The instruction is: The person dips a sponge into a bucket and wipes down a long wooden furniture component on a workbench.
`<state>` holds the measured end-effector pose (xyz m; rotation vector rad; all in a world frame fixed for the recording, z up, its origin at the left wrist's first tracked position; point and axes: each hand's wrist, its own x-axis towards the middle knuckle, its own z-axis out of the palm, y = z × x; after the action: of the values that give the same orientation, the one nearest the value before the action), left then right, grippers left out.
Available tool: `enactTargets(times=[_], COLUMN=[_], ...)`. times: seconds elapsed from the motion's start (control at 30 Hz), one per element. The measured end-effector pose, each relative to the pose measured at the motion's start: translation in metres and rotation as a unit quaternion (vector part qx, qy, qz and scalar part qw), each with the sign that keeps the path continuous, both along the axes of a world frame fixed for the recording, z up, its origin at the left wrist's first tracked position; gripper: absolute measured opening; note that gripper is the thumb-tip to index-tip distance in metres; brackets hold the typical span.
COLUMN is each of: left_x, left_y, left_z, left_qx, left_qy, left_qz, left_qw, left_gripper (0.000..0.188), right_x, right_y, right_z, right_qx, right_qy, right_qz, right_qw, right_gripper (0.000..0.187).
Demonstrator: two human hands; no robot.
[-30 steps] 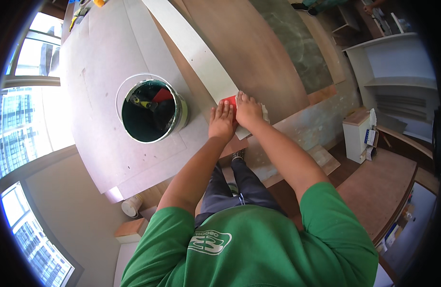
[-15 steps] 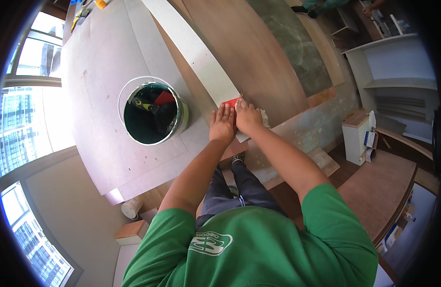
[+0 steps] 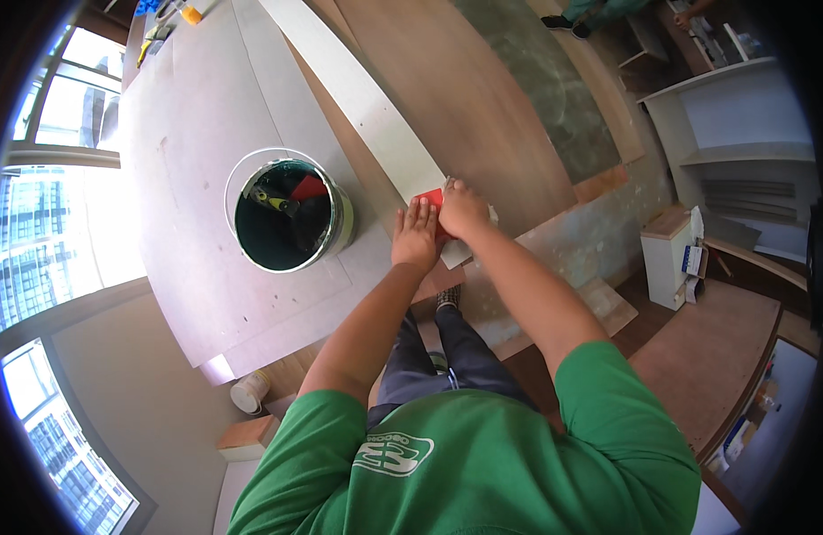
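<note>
Lengthwise, white plank [image 3: 358, 98] up-left from hands.

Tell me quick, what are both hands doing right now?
Left hand: open, flat on the white board.
Right hand: closed over the red block, pressing it on the board.

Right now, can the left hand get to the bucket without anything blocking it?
Probably yes. The left hand lies flat on the board's edge, and the open bucket stands just to its left on the sheet, with only bare surface between them. The right hand is on the far side.
</note>
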<state>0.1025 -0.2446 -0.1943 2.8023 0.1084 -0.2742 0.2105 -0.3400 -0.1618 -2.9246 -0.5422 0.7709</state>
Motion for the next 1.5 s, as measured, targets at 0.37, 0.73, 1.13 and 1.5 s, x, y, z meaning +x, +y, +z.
enactTargets(times=[0.37, 0.73, 1.13, 1.5], left_x=[-0.012, -0.023, 0.003, -0.052], left_y=[0.008, 0.010, -0.011, 0.016], left_z=[0.006, 0.012, 0.101, 0.033], left_qx=[-0.037, -0.146, -0.390, -0.316], left_qy=[0.004, -0.124, -0.184, -0.161], left_qz=[0.032, 0.296, 0.080, 0.172], left_qw=[0.999, 0.936, 0.898, 0.919], left_gripper=[0.075, 0.057, 0.031, 0.028], right_x=[-0.028, -0.036, -0.049, -0.043], right_y=[-0.111, -0.143, -0.127, -0.131], right_z=[0.030, 0.040, 0.080, 0.075], right_qx=[0.157, 0.562, 0.600, 0.591], right_qy=[0.037, 0.302, 0.412, 0.357], right_qz=[-0.091, -0.384, -0.357, -0.381], right_qw=[0.983, 0.667, 0.585, 0.615], right_gripper=[0.044, 0.048, 0.054, 0.062])
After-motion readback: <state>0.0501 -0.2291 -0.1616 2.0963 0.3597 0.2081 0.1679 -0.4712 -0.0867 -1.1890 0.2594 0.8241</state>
